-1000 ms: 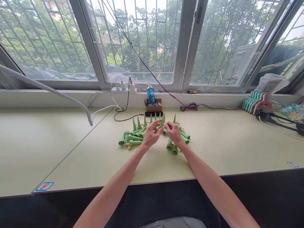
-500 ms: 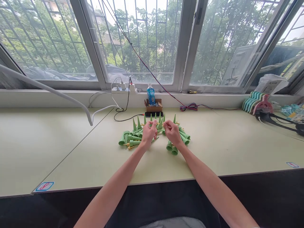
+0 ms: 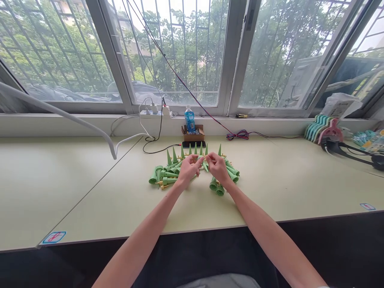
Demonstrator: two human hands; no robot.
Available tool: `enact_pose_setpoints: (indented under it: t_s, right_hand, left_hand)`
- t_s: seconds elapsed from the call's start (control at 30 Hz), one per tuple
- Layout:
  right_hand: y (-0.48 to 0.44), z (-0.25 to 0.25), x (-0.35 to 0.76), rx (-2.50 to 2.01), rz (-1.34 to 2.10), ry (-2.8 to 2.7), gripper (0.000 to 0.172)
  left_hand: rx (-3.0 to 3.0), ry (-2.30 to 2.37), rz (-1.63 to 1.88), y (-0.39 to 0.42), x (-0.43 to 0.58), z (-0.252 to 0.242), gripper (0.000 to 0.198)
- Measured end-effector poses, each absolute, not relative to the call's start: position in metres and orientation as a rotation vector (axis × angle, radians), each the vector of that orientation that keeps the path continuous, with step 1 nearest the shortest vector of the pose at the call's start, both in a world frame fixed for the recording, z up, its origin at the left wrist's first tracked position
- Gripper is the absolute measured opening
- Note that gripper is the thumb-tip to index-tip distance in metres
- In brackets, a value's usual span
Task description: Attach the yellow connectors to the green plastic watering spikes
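A heap of green plastic cones [image 3: 164, 175] with small yellow fittings lies on the pale green table [image 3: 285, 180], some flat and several standing point-up at the back. My left hand [image 3: 187, 170] and my right hand [image 3: 218, 168] meet just above the heap. Both are closed in a pinch on one green cone [image 3: 205, 165] held between them. A small yellow piece shows at my right fingertips. More green cones [image 3: 216, 187] lie under my right wrist.
A blue water bottle [image 3: 189, 119] stands in a small cardboard box [image 3: 193, 136] by the window sill. A power strip [image 3: 154, 111] and cables run along the sill. A white tube [image 3: 60, 116] arcs in from the left. Coloured stacked items [image 3: 322, 128] and black cables sit at far right.
My hands have come closer together over the heap, and the green cone now sits tilted between both sets of fingertips. The camera has shifted slightly.
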State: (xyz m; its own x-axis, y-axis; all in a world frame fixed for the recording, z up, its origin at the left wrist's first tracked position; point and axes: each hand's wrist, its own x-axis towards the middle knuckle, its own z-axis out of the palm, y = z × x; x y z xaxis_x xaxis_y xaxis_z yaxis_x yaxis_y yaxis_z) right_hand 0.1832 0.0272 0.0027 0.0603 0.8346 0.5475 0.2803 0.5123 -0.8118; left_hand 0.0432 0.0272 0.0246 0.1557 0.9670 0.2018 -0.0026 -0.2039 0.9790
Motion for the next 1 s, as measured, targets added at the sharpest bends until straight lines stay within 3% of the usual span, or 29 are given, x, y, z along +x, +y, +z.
enact_pose_setpoints:
  t_s: [0.53, 1.0]
  right_hand:
    - [0.0283, 0.0040, 0.1849, -1.093, 0.569, -1.504, 0.030]
    - [0.0278, 0.0049, 0.1815, -1.076, 0.531, -1.481, 0.033]
  left_hand:
    - [1.922, 1.045, 1.359, 0.0255, 0.0439, 0.0196, 0.024]
    - [1.643, 1.063, 1.431, 0.0258, 0.0484, 0.0234, 0.035]
